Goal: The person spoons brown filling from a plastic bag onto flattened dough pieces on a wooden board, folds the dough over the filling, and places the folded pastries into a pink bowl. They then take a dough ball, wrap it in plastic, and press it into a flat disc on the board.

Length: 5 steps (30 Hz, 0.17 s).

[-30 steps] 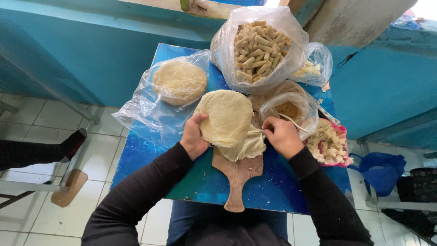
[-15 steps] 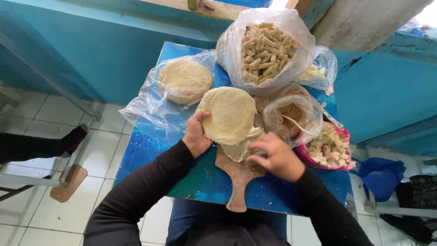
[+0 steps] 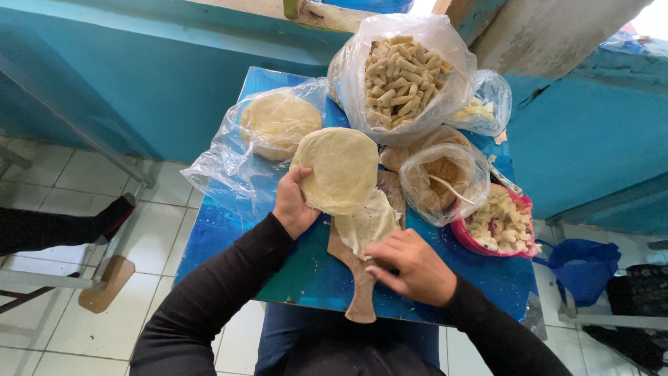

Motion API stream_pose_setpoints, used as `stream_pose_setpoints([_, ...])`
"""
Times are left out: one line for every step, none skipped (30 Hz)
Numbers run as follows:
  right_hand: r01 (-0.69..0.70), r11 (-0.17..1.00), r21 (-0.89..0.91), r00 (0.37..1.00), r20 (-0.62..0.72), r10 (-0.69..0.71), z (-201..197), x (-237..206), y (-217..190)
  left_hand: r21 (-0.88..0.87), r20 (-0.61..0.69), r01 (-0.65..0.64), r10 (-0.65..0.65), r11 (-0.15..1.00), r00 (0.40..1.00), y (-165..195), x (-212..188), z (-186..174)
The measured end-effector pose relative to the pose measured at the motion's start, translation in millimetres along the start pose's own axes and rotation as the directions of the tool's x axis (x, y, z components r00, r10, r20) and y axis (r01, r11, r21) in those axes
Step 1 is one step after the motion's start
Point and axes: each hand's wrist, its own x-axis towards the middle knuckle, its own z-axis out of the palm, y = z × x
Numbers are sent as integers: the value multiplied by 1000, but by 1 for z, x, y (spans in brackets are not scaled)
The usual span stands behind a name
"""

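My left hand [image 3: 292,203] holds a stack of round pale dough wrappers [image 3: 341,167] lifted at a tilt over the blue table [image 3: 292,271]. A single thin wrapper [image 3: 372,223] lies on a wooden paddle board [image 3: 362,292]. My right hand [image 3: 410,264] rests on the board with its fingertips on the near edge of that wrapper.
A clear bag with more round wrappers [image 3: 278,124] lies at the back left. A big bag of rolled pastries [image 3: 400,76], a bag of brown filling with a spoon [image 3: 442,182] and a pink bowl of white chunks [image 3: 499,226] stand to the right. A blue bucket [image 3: 581,268] sits on the floor.
My right hand has drawn back from the stack toward me and come down onto the board, leaving one wrapper spread on it. My left hand still holds the stack.
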Motion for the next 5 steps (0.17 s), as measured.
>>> stream_pose_setpoints([-82,997,2,997,6,82,-1,-5,3,4,-9,2,-2,1000,1000,0,0,0])
stream_pose_setpoints([-163,987,4,987,14,163,-2,-10,8,7,-18,4,-4,1000,1000,0,0,0])
stream_pose_setpoints([-226,974,15,971,-81,226,-1,-13,15,8,-19,5,-5,1000,1000,0,-1,0])
stream_pose_setpoints([-287,957,33,941,-174,289,1,-17,22,8,-20,7,-7,1000,1000,0,0,1])
stream_pose_setpoints([-346,937,55,900,-264,348,4,-20,31,8,-21,8,-8,1000,1000,-1,0,1])
